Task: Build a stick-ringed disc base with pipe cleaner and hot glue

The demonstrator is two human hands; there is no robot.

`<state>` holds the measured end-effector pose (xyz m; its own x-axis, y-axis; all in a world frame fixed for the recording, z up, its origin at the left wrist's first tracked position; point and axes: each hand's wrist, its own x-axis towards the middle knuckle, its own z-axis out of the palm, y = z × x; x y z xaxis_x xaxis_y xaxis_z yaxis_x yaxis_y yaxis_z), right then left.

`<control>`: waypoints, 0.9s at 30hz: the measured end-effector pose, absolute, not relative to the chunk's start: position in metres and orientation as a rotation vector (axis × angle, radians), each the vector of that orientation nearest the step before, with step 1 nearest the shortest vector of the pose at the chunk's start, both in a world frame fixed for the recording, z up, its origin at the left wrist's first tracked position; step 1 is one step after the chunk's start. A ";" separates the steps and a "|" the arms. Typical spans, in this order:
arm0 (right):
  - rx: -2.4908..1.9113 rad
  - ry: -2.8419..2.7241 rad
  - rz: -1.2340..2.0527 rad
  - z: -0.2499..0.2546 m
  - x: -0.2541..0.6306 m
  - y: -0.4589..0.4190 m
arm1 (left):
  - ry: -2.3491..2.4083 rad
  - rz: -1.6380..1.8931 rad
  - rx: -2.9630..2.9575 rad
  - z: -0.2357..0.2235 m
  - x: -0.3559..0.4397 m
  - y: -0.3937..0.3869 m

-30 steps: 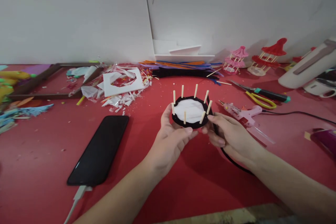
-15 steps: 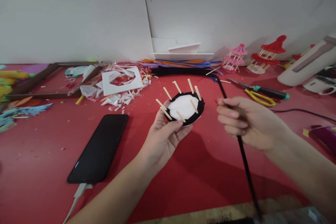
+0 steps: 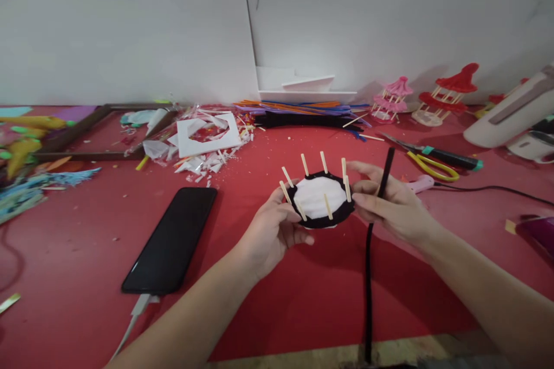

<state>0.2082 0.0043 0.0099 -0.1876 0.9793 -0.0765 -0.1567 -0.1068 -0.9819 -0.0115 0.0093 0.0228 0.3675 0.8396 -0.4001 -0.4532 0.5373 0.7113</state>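
Note:
A round white disc [image 3: 318, 199] with a fuzzy black rim and several short wooden sticks standing around its edge is held above the red table. My left hand [image 3: 274, 230] grips its left side, thumb on the rim and fingers underneath. My right hand [image 3: 389, 202] is closed round a long black pipe cleaner [image 3: 368, 288], whose short end points up past the fingers while the rest hangs down toward the table's front edge. Its fingertips also meet the right side of the disc's rim.
A black phone [image 3: 171, 242] on a white cable lies at left. Behind are foam scraps with a cut-out white sheet [image 3: 186, 144] and a pile of pipe cleaners [image 3: 303, 109]. Right of these stand pink [image 3: 393, 98] and red [image 3: 448, 92] stick models, plus yellow-handled scissors [image 3: 433, 166].
My right hand has come left and now touches the disc's rim, with the pipe cleaner still in it. My left hand has carried the disc slightly right and down in view.

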 end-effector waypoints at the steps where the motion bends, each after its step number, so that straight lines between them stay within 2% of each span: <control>1: -1.087 -1.218 1.491 0.010 0.210 0.003 | 0.836 0.876 0.535 0.022 -0.012 0.010; 6: -1.115 -1.358 1.483 0.010 0.211 0.001 | 0.662 0.836 0.439 0.017 -0.016 0.014; 10: -1.105 -1.256 1.473 0.010 0.202 -0.001 | 0.511 0.743 0.390 0.019 -0.017 0.015; 14: -1.086 -1.143 1.523 0.012 0.191 -0.008 | 0.453 0.814 0.530 0.020 -0.009 0.008; 20: -1.120 -1.189 1.545 0.012 0.182 -0.018 | 0.620 0.930 0.613 0.015 0.001 0.003; 23: -1.134 -1.231 1.294 0.012 0.186 -0.021 | 0.708 0.977 0.483 0.016 0.001 0.006; 27: -1.121 -1.619 0.466 0.021 0.203 -0.023 | 0.713 1.020 0.394 0.019 0.002 0.006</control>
<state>0.2026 -0.0233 0.0210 0.0040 0.8440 0.5363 0.4298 0.4828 -0.7630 0.0022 0.0056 0.0188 0.3298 0.8754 -0.3536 -0.6324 0.4829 0.6058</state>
